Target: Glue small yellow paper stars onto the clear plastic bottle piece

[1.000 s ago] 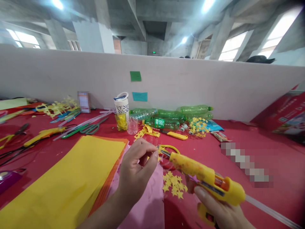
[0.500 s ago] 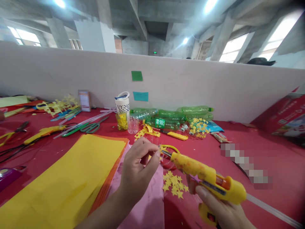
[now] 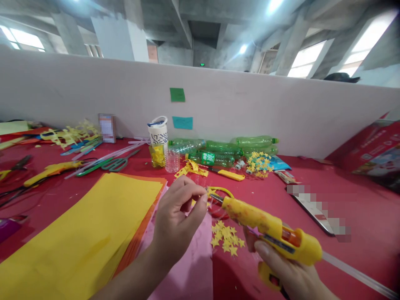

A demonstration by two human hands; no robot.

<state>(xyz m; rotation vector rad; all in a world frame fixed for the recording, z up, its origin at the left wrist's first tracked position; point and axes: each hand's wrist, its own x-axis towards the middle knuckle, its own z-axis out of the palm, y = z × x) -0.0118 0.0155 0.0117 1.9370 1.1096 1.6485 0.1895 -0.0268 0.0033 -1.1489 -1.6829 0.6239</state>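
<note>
My left hand is closed in a pinch, thumb against forefinger, on a small yellow paper star at the fingertips. Wrapped round the handle of a yellow hot glue gun is my right hand. The gun's metal nozzle points left and meets the star, or lies just beside it; I cannot tell which. A clear glue stick juts from the gun's rear. Below the nozzle lies a pile of yellow stars. Pink paper is under my left hand.
Yellow sheets cover the left front, with scissors and a second glue gun behind. Green plastic bottles lie along the partition beside a white cup. A yellow cutter and a phone lie rightward.
The view has shifted slightly, so everything sits a little further left and higher. Both hands keep nearly the same pose, with the nozzle still at the star.
</note>
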